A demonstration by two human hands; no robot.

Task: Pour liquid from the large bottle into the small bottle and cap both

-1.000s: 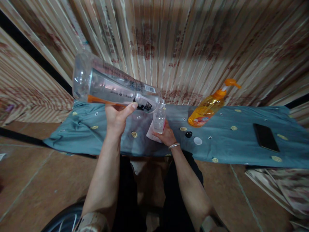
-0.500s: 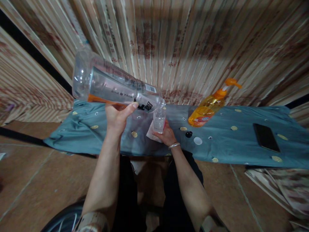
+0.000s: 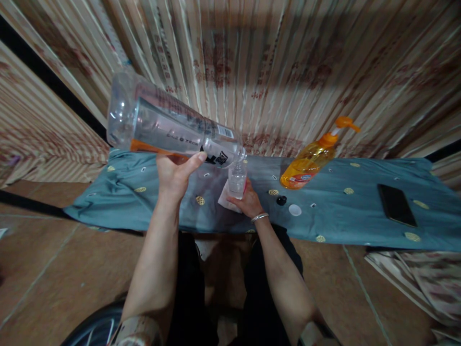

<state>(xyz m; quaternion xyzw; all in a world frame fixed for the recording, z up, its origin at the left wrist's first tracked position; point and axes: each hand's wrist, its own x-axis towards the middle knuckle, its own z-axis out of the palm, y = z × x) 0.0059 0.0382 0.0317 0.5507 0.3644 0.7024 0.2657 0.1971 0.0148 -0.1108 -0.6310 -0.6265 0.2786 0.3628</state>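
From the head camera, our left hand (image 3: 175,177) grips the big clear bottle (image 3: 169,128), tipped mouth-down onto the small bottle (image 3: 237,180). Its raised base sits a touch higher than a second ago. Our right hand (image 3: 248,202) stays wrapped around the small bottle, upright on the teal cloth (image 3: 342,216) near the orange pump bottle (image 3: 311,161).

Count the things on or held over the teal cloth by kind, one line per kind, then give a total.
Clear bottles: 2, the large bottle in the left hand and the small bottle in the right hand
Orange pump bottle: 1
Loose caps: 2, black cap and white cap
Black phone: 1
Total: 6
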